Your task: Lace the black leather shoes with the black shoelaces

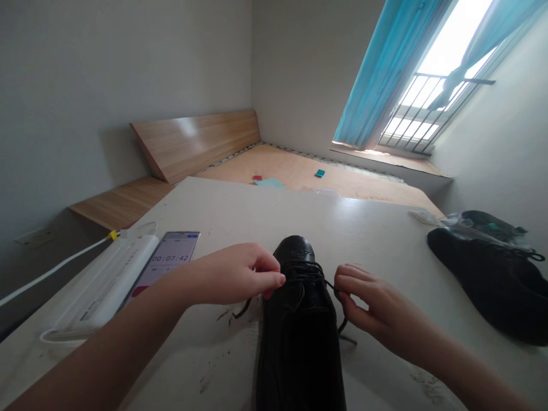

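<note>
A black leather lace-up shoe (299, 342) lies on the white table (265, 214), its toe pointing away from me. Its black lace (306, 272) crosses the top of the shoe, with loose ends hanging down on both sides. My left hand (231, 275) is pinched at the lace on the near-left side of the shoe. My right hand (363, 299) grips the lace between thumb and fingers on the right side. The fingertips of both hands are close to the shoe's eyelets.
A second black shoe (483, 279) lies on its side at the right, near a clear plastic bag (454, 224). At the left are a phone (171, 257) showing a timer and a white power strip (103, 285) with a cable. A wooden floor lies beyond the table.
</note>
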Available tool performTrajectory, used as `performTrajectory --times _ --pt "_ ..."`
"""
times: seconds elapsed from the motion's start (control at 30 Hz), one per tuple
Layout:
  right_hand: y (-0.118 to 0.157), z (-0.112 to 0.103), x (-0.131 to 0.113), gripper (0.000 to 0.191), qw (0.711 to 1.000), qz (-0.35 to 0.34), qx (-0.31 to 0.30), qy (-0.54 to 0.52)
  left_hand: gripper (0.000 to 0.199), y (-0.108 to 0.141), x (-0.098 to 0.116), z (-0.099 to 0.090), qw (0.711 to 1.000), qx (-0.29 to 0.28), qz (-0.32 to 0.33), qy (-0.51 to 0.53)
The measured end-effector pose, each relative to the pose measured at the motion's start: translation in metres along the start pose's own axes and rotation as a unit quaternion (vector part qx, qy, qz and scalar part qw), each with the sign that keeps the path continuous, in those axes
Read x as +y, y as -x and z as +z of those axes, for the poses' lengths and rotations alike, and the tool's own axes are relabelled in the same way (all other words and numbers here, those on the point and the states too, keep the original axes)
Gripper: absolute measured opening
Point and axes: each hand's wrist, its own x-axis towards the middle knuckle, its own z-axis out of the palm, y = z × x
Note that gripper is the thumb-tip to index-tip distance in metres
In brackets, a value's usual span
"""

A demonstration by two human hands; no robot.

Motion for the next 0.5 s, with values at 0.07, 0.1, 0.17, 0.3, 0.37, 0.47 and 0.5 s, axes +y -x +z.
performTrajectory --times 0.07,0.1,0.17,0.3,0.37,0.47,0.5 --pt "-0.001 0.004 0.001 0.024 0.994 0.043 -0.004 -0.103 0.037 -0.001 0.0 0.001 0.998 -0.022 -0.001 0.054" --pt "-0.001 0.004 0.002 0.026 0.986 0.065 0.007 -0.156 0.038 -0.001 0.001 0.001 0.995 -0.025 0.005 0.091" --pt "-0.003 0.004 0.002 0.029 0.959 0.105 0.041 -0.26 0.037 -0.001 0.003 0.001 0.986 -0.013 0.02 0.167" --pt "-0.008 0.005 -0.005 0.026 0.881 0.153 0.076 -0.44 0.032 -0.002 0.007 0.005 0.967 0.023 0.048 0.251" --pt "-0.01 0.006 -0.01 0.021 0.852 0.166 0.081 -0.49 0.028 -0.004 0.008 0.009 0.957 0.031 0.063 0.281" --pt "-0.013 0.008 -0.018 0.02 0.846 0.18 0.096 -0.493 0.026 -0.007 0.009 0.016 0.946 0.052 0.055 0.314" --pt "-0.013 0.009 -0.02 0.02 0.853 0.181 0.11 -0.477 0.026 -0.009 0.009 0.019 0.946 0.065 0.047 0.314"
